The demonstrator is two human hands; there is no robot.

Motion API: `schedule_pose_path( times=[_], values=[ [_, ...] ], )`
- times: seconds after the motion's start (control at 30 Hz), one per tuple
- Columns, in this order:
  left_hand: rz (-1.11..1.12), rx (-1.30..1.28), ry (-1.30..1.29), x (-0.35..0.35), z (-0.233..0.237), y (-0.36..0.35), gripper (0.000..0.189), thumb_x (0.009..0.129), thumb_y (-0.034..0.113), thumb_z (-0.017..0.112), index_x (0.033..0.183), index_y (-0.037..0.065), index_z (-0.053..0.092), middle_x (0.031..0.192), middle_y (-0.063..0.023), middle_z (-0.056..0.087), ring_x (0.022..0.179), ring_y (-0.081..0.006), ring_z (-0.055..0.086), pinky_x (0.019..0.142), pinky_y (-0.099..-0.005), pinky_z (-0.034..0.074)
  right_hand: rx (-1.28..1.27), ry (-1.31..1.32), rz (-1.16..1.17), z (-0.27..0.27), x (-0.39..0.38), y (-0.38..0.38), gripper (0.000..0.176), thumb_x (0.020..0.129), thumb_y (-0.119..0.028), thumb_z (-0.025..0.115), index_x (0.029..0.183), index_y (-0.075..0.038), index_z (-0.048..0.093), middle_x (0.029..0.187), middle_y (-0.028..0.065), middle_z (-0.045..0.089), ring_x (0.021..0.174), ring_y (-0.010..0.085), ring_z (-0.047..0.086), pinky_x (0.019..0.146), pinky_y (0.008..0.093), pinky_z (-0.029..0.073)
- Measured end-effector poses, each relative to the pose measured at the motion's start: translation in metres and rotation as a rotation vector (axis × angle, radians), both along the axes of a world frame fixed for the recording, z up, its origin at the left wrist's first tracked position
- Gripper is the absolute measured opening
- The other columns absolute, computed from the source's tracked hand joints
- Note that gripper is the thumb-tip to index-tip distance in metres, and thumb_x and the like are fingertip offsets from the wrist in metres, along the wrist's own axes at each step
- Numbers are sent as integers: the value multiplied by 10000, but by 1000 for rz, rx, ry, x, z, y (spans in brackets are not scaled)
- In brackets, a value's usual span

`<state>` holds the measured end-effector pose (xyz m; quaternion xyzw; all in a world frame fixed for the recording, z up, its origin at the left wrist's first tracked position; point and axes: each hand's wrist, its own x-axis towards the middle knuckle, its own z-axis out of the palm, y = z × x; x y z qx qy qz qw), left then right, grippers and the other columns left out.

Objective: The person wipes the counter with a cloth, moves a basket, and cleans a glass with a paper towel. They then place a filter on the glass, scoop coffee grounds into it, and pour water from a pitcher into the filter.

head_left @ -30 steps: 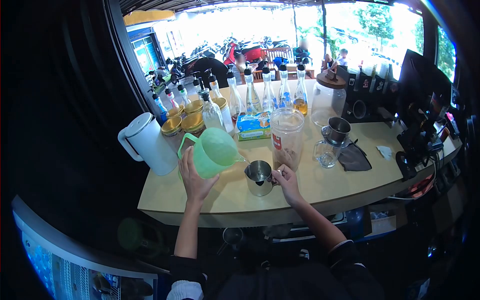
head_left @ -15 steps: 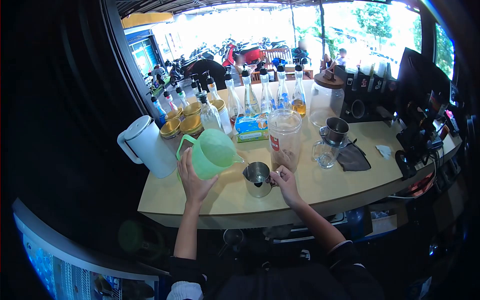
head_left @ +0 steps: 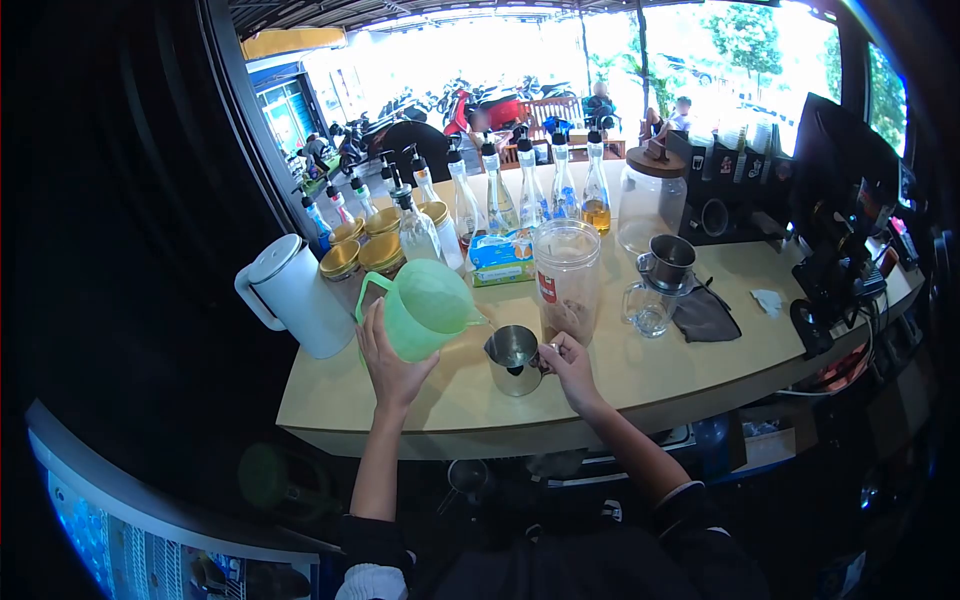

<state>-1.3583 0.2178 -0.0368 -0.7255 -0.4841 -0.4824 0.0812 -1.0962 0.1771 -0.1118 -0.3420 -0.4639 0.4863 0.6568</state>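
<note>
A light green plastic pitcher is tilted to the right, its spout near the rim of a steel milk jug. My left hand is wrapped around the pitcher's lower body. Some clear liquid shows at the spout, and liquid glints inside the jug. The jug stands upright on the counter, with the fingers of my right hand closed on its handle. Just behind the jug is a tall clear plastic jar with brown contents low inside.
A white kettle stands at the counter's left end. Several pump bottles, gold-lidded jars and a tissue pack line the back. To the right are a glass mug with a metal cup above it and a dark cloth.
Almost nothing differs. The pitcher stays tilted over the jug, and both hands keep their holds; the view has shifted very slightly.
</note>
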Motion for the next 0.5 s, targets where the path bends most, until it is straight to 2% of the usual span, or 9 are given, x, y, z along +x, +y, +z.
schedule_pose_path(
  times=[0.23,0.33,0.5],
  values=[
    [-24,-29,-86,14,-1,-8,1066,508,194,825,1396,76,246,1336,-167,376,1265,-359,347,1101,-523,216,7,-1,4,-2,1,1,208,927,-147,573,770,-82,453,709,-12,532,718,70,578,624,212,437],
    [-70,-69,-150,18,-2,-13,1069,510,181,831,1396,60,244,1322,-187,382,1250,-369,357,1073,-502,275,-5,3,6,-1,0,1,197,925,-143,574,779,-78,459,715,-5,545,726,76,587,625,213,440],
    [-210,-146,-332,24,-3,-15,1082,503,152,859,1389,38,248,1288,-186,440,1189,-317,460,987,-431,405,-16,-2,1,-1,1,1,187,922,-140,579,788,-75,465,718,-3,556,735,83,606,622,213,444]
  ],
)
